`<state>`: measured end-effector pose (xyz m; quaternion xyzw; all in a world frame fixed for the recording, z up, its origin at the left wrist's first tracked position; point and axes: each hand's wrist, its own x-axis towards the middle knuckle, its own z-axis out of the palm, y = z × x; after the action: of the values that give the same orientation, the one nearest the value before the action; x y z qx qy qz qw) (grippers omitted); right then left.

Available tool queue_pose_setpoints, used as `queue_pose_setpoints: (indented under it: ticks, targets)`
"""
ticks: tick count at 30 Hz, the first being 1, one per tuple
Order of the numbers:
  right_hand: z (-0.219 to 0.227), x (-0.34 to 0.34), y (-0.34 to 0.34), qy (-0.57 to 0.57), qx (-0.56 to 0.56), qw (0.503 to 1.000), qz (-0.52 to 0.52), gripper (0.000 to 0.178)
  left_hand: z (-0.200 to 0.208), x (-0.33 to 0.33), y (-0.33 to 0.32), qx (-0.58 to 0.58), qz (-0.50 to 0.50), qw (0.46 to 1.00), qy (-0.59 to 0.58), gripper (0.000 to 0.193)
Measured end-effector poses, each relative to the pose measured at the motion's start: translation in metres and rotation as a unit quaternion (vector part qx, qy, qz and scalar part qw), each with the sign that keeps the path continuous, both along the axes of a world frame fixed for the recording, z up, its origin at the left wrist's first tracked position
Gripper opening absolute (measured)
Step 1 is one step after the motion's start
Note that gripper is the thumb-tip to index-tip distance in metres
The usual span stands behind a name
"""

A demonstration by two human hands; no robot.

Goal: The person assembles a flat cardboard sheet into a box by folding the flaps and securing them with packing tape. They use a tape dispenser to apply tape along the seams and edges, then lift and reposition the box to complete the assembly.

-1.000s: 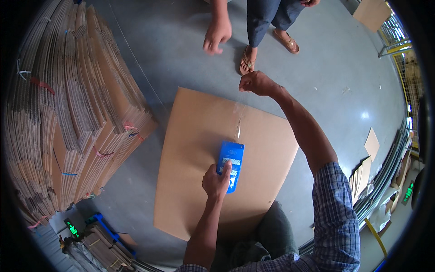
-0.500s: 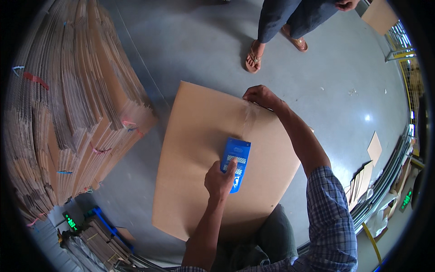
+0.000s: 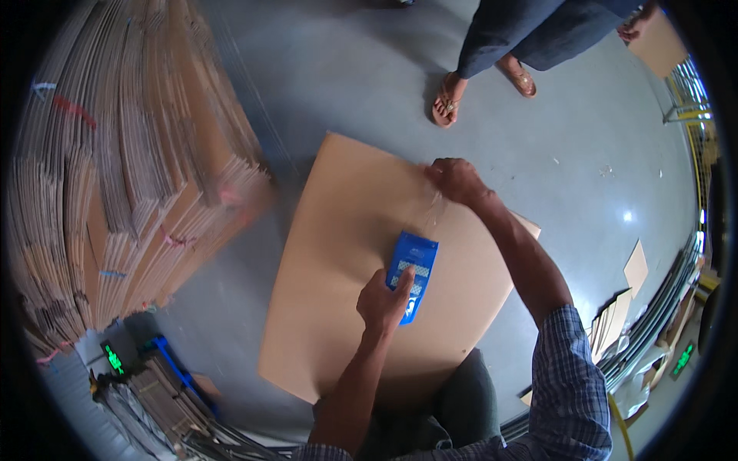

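Observation:
A large brown cardboard carton (image 3: 330,253) is in front of me, its smooth broad face upward. My left hand (image 3: 382,301) is wrapped round a blue tape dispenser (image 3: 416,252) over the middle of that face, thumb on top. From the dispenser's far end a strip of clear packing tape (image 3: 435,210) runs toward the carton's far edge. There my right hand (image 3: 460,181) is closed, fingers pinching the tape's end. Slight motion blur covers its fingertips, and I cannot tell whether the tape touches the carton.
Tall stacks of flattened cardboard (image 3: 115,177) line the left side, some tied with coloured string. Another person (image 3: 511,34) in dark trousers and sandals stands beyond the carton. Loose cardboard pieces (image 3: 611,321) lean at the right. A blue-edged cart or frame (image 3: 183,369) holds more cardboard at lower left.
My right hand has drawn back slightly from the carton's far edge and lifted the tape's end. The dispenser, still in my left hand, has shifted a little right in view, as has the whole scene.

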<state>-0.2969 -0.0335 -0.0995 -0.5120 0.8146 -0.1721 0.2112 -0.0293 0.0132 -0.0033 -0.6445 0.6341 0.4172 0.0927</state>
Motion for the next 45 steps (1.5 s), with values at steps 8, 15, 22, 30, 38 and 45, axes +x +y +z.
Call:
queue_pose_setpoints:
  ticks: [8,15,22,30,38,45]
  targets:
    - [-0.01,0.047,-0.014,0.06,0.075,0.995,-0.04,0.066,0.005,-0.002,-0.005,-0.001,-0.041,0.999,0.004,0.063]
    - [0.01,0.051,-0.023,0.054,0.129,0.986,-0.089,0.08,0.02,0.079,0.028,0.013,-0.03,0.998,0.059,0.056]
    - [-0.016,0.038,-0.02,0.076,0.082,0.988,-0.103,0.077,0.035,0.242,0.109,0.042,0.0,0.998,-0.041,0.054]
    - [-0.022,0.168,0.037,0.222,-0.239,0.942,0.075,0.058,0.009,0.242,0.109,0.019,-0.028,0.998,-0.044,0.061]
    - [-0.026,0.314,0.104,0.161,-0.144,0.97,0.108,0.057,0.008,0.275,0.125,0.047,-0.042,0.998,0.02,0.06]
    - [-0.04,0.296,0.101,0.202,-0.164,0.956,0.136,0.052,0.039,0.453,0.194,0.016,0.004,0.999,0.029,0.051]
